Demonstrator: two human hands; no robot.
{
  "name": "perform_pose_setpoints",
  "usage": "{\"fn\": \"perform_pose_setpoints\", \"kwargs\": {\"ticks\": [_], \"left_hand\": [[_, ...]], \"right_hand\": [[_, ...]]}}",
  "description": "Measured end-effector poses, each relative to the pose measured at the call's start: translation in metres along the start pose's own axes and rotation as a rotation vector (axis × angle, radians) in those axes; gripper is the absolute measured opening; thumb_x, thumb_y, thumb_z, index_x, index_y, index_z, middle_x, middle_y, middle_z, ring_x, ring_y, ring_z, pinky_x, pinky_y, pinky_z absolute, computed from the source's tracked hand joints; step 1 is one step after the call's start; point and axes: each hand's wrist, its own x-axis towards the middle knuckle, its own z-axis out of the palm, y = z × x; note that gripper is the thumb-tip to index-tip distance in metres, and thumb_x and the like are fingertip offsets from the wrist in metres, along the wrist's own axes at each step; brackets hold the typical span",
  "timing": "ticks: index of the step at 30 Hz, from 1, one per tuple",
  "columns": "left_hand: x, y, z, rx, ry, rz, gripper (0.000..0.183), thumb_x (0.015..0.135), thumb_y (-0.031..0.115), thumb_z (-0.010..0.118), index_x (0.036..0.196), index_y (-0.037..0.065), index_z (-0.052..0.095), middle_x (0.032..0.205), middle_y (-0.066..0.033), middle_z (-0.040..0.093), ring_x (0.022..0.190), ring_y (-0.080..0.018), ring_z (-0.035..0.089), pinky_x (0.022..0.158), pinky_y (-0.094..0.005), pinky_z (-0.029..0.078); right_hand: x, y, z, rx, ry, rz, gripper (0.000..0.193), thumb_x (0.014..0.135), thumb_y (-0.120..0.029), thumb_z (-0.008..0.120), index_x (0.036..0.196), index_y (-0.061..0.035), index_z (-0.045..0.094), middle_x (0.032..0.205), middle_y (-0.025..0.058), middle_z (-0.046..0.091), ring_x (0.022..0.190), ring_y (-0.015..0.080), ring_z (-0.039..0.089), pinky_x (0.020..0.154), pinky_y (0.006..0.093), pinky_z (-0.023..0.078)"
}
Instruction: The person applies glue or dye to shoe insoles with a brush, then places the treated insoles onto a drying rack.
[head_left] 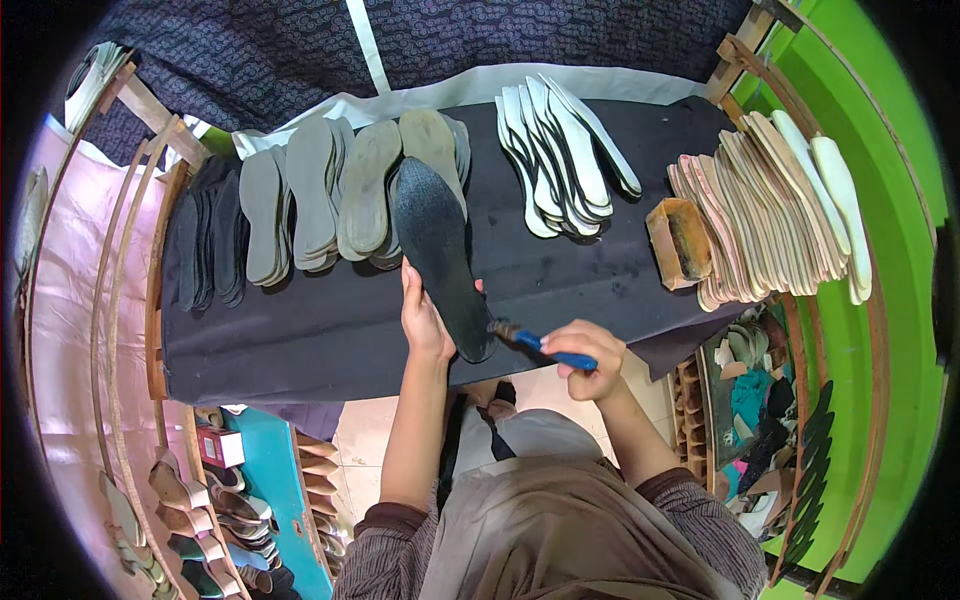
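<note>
A black shoe insole (437, 250) is held up over the table's front edge, its heel end toward me. My left hand (427, 315) grips it from beneath, with the thumb along its left edge and fingertips showing at the right edge. In my right hand (589, 358) is a blue-handled brush (545, 345), pinched between thumb and fingers. The brush's bristles touch or nearly touch the insole near its heel. Behind the held insole lie stacks of grey insoles (318, 190) and olive-grey ones (372, 185).
Black insoles (228, 240) lie at the table's left. White insoles with dark edges (560, 150) fan out at centre back. A small open box with dark, stained insides (690, 240) stands beside a long row of tan insoles (755, 205). Wooden racks (175, 500) flank the black-covered table (290, 335).
</note>
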Motion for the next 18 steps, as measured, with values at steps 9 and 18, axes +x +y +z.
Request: {"fn": "perform_pose_setpoints", "kwargs": {"ticks": [9, 18], "left_hand": [[-0.001, 0.001, 0.005, -0.005, 0.053, -0.005, 0.041, 0.1, 0.035, 0.03, 0.139, 0.021, 0.029, 0.131, -0.0093, 0.045, 0.107, -0.0263, 0.054, 0.08, -0.0461, 0.052], [0.0, 0.001, 0.0, -0.014, 0.03, -0.018, 0.043, 0.1, 0.034, 0.029, 0.141, 0.021, 0.027, 0.132, -0.0098, 0.045, 0.107, -0.0271, 0.054, 0.079, -0.0466, 0.053]], "right_hand": [[0.002, 0.003, -0.002, 0.034, 0.006, 0.053, 0.024, 0.057, 0.003, 0.068, 0.08, -0.0008, 0.065, 0.077, 0.0132, 0.066, 0.065, 0.0273, 0.065, 0.058, 0.0319, 0.051], [0.004, -0.006, 0.006, 0.168, -0.088, 0.058, 0.023, 0.057, 0.004, 0.065, 0.08, -0.001, 0.065, 0.076, 0.0132, 0.066, 0.064, 0.0267, 0.064, 0.057, 0.0322, 0.051]]}}
